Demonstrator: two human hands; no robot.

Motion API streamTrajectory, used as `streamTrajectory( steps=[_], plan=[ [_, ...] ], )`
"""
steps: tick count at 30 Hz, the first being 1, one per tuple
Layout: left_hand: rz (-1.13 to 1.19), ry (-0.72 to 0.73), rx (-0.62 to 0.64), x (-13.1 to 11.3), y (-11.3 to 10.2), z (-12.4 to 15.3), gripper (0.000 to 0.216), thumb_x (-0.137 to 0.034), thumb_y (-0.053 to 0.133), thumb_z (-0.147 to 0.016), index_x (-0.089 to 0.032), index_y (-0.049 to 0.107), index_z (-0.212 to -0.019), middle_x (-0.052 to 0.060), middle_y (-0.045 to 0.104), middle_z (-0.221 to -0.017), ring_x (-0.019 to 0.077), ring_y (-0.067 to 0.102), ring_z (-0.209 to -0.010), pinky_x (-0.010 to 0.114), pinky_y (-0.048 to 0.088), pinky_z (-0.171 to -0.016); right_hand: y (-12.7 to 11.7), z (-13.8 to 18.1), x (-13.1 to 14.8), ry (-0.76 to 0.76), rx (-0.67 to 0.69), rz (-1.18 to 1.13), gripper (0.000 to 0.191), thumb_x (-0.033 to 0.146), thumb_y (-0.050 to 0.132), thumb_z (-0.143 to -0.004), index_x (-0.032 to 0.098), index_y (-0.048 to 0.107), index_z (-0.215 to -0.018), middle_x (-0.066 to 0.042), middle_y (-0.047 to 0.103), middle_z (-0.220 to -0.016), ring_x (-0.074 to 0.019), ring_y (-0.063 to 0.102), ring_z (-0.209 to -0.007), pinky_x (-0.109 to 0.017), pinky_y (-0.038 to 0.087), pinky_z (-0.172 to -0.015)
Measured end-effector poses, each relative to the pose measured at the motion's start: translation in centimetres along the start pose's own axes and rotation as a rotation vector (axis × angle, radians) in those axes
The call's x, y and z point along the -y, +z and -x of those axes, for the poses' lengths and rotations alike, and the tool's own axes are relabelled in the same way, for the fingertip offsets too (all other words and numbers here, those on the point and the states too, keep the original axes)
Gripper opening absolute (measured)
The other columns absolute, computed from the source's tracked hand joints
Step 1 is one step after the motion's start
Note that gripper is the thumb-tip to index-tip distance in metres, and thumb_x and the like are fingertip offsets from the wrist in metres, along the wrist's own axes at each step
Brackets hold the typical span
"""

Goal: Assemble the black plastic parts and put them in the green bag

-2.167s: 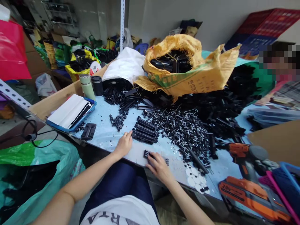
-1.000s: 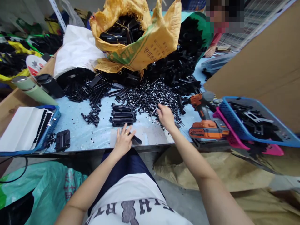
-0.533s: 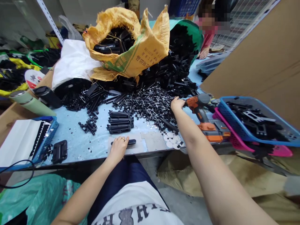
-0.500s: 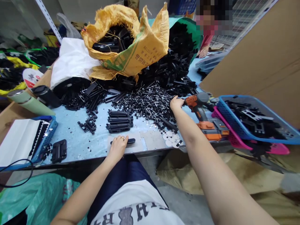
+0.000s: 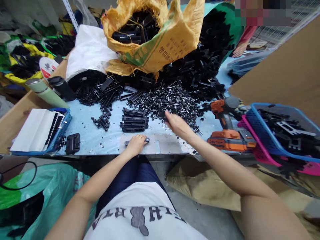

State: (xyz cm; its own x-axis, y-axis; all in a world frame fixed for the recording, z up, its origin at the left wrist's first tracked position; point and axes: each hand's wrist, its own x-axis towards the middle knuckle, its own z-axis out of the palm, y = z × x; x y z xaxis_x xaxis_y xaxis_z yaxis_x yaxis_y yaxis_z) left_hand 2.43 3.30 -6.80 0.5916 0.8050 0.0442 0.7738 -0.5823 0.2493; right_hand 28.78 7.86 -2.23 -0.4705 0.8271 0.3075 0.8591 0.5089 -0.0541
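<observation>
My left hand (image 5: 136,144) lies at the table's near edge, its fingers curled over a black plastic strip (image 5: 146,140) that rests on a grey pad (image 5: 167,144). My right hand (image 5: 177,125) hovers just right of a stack of black strips (image 5: 134,120), at the near rim of a heap of small black pins (image 5: 175,98). Its fingertips pinch a small dark part (image 5: 162,115) that I cannot make out clearly.
An orange cordless drill (image 5: 225,126) stands right of my right hand, beside a pink basket (image 5: 252,143) and a blue basket (image 5: 280,146) of black parts. A yellow sack (image 5: 175,36) sits behind. At left: green bottle (image 5: 46,93), black cup (image 5: 61,88), blue tray (image 5: 61,131), black hinge (image 5: 72,143). Another person's hand (image 5: 238,50) is far right.
My right hand has come back left from beside the drill to the near edge of the pin heap. My left hand stays on the black strip.
</observation>
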Motion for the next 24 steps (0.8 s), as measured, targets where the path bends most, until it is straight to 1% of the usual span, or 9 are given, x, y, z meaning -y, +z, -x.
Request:
streamTrajectory(
  steps=[3,7,9,12,15,17,20,22,24],
  plan=[
    [0.012,0.024,-0.020,0.6,0.1,-0.1,0.026,-0.026,0.047,-0.089,-0.013,0.054,-0.111,0.011,0.060,-0.097,0.0237,0.054,-0.095,0.035,0.042,-0.082,2.5,4.1,3.6,-0.218,0.096,-0.110,0.044,0.028,0.032,-0.095,0.008,0.037,-0.133,-0.016,0.059,-0.101,-0.0225,0.054,-0.089,-0.037,0.044,-0.079],
    [0.029,0.049,-0.003,1.0,0.1,0.4,0.026,-0.028,0.049,-0.089,-0.015,0.055,-0.110,0.009,0.059,-0.099,0.0230,0.054,-0.095,0.035,0.042,-0.083,3.8,7.4,4.6,-0.047,0.114,0.035,0.041,0.041,0.037,-0.093,0.008,0.055,-0.109,-0.017,0.060,-0.098,-0.0248,0.055,-0.089,-0.036,0.042,-0.076],
    [0.032,0.043,0.007,1.0,0.0,0.5,0.026,-0.028,0.047,-0.089,-0.017,0.055,-0.111,0.009,0.059,-0.099,0.0225,0.054,-0.096,0.035,0.042,-0.085,3.4,7.6,4.6,-0.054,0.187,0.041,0.040,0.043,0.036,-0.094,0.011,0.059,-0.099,-0.013,0.061,-0.090,-0.0225,0.056,-0.083,-0.032,0.040,-0.072],
    [0.057,0.029,0.025,1.0,-0.4,0.4,0.028,-0.024,0.046,-0.088,-0.017,0.053,-0.114,0.009,0.059,-0.103,0.0226,0.053,-0.100,0.036,0.041,-0.088,2.5,7.0,5.4,-0.202,0.315,-0.050,0.040,0.045,0.031,-0.095,0.016,0.058,-0.101,-0.008,0.061,-0.083,-0.0169,0.056,-0.073,-0.027,0.036,-0.066],
    [0.081,0.027,0.054,0.8,-1.0,0.3,0.031,-0.022,0.045,-0.086,-0.019,0.052,-0.116,0.008,0.058,-0.108,0.0230,0.051,-0.104,0.037,0.039,-0.091,2.3,6.4,6.7,-0.222,0.358,-0.079,0.041,0.047,0.028,-0.095,0.018,0.058,-0.102,-0.006,0.062,-0.081,-0.0145,0.056,-0.066,-0.025,0.032,-0.060],
    [0.096,0.034,0.066,0.6,-1.3,0.3,0.032,-0.033,0.049,-0.085,-0.020,0.052,-0.114,0.008,0.058,-0.108,0.0243,0.052,-0.103,0.038,0.039,-0.090,2.3,6.1,7.5,-0.174,0.374,-0.065,0.042,0.049,0.028,-0.095,0.019,0.058,-0.099,-0.006,0.062,-0.078,-0.0141,0.056,-0.063,-0.025,0.029,-0.057],
    [0.132,0.051,0.075,0.5,-1.5,0.8,0.057,-0.060,0.059,-0.072,-0.019,0.050,-0.110,0.009,0.057,-0.104,0.0268,0.054,-0.097,0.039,0.041,-0.085,2.1,6.1,8.6,-0.112,0.354,-0.016,0.042,0.049,0.029,-0.095,0.019,0.058,-0.098,-0.006,0.063,-0.078,-0.0150,0.057,-0.064,-0.026,0.027,-0.056],
    [0.158,0.065,0.071,0.6,-1.4,1.2,0.068,-0.067,0.061,-0.065,-0.018,0.048,-0.110,0.009,0.057,-0.103,0.0270,0.056,-0.094,0.038,0.042,-0.083,1.8,6.3,9.2,-0.100,0.310,0.005,0.041,0.048,0.029,-0.095,0.020,0.059,-0.100,-0.007,0.063,-0.080,-0.0161,0.057,-0.068,-0.027,0.027,-0.058],
    [0.176,0.079,0.047,0.8,-1.3,1.5,0.067,-0.066,0.060,-0.066,-0.018,0.047,-0.111,0.010,0.057,-0.104,0.0269,0.056,-0.095,0.038,0.042,-0.083,1.3,6.4,9.8,-0.085,0.262,0.013,0.041,0.046,0.028,-0.096,0.020,0.059,-0.102,-0.008,0.063,-0.080,-0.0169,0.056,-0.071,-0.028,0.027,-0.060]
  ],
)
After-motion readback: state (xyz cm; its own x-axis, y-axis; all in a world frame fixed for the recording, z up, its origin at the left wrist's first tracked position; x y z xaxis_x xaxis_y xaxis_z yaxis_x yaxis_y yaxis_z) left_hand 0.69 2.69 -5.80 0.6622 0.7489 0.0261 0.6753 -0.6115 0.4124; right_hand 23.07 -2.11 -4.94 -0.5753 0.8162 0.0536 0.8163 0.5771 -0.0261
